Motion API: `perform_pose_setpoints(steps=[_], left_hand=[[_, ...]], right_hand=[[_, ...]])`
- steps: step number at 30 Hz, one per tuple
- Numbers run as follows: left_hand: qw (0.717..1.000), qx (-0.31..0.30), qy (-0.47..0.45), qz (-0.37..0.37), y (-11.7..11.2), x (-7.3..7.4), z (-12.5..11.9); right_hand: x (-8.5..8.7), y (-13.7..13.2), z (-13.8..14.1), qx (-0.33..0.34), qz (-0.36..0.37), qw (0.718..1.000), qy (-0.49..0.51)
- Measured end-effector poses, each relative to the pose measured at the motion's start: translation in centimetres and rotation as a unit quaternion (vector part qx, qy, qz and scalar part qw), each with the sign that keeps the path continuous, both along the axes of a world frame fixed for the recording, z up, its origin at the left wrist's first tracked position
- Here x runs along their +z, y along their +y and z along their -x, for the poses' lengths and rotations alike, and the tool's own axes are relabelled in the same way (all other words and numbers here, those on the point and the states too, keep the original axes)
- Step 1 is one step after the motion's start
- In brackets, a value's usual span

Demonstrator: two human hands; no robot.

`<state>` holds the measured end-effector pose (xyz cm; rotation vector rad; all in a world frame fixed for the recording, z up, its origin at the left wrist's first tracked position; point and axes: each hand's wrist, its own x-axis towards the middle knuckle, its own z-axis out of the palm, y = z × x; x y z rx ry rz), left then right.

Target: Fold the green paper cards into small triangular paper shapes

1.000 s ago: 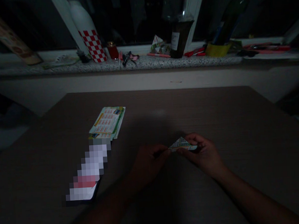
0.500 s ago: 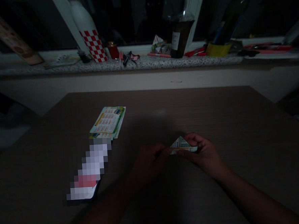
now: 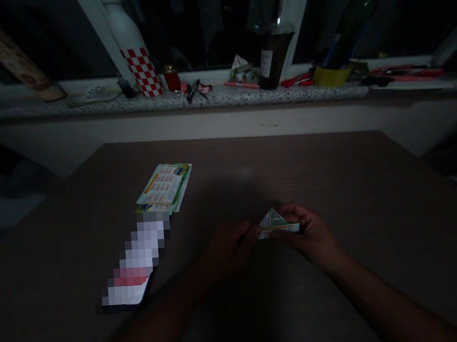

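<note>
A small folded paper (image 3: pixel 274 221), printed in green, white and orange, is held between my two hands over the table (image 3: pixel 313 171). It has a triangular peak at the top and a straight band along its lower edge. My left hand (image 3: pixel 233 242) pinches the paper's left end between thumb and fingers. On the other side, my right hand (image 3: pixel 310 233) grips it with the thumb on the front of the band and the fingers behind. Dim light and shadow obscure the left fingers.
Left of my hands lies a phone (image 3: pixel 141 295) with a blurred screen. Beyond it is a stack of printed paper sheets (image 3: pixel 165 184). Along the granite sill (image 3: pixel 224 98) stand a checkered bottle (image 3: pixel 142 68), a dark plastic cup (image 3: pixel 273 57), a red jar (image 3: pixel 172 79) and a green bottle (image 3: pixel 353 21).
Both hands keep their hold on the folded paper, whose shape looks much the same. The paper sits very slightly further left in view, and the camera view has shifted a little.
</note>
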<state>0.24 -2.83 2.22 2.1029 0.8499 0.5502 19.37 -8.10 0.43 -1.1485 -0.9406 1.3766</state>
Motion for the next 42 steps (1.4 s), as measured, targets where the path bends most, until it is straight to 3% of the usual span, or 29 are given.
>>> perform_pose_setpoints(steps=[8, 20, 33, 42], left_hand=[[0.998, -0.014, 0.019, -0.059, -0.2, -0.08, 0.1], [0.998, -0.025, 0.058, 0.001, 0.1, 0.21, 0.25], [0.981, 0.002, -0.01, 0.193, 0.02, 0.38, 0.3], [0.967, -0.013, -0.077, 0.242, -0.47, -0.15, -0.34]], right_hand=[[-0.28, 0.01, -0.16, 0.008, -0.011, 1.0, 0.008], [0.19, -0.21, 0.0, -0.008, -0.03, 0.998, -0.062], [0.54, -0.1, -0.05, -0.06, -0.044, 0.995, -0.065], [-0.15, -0.8, 0.73, -0.033, -0.121, 0.97, -0.206]])
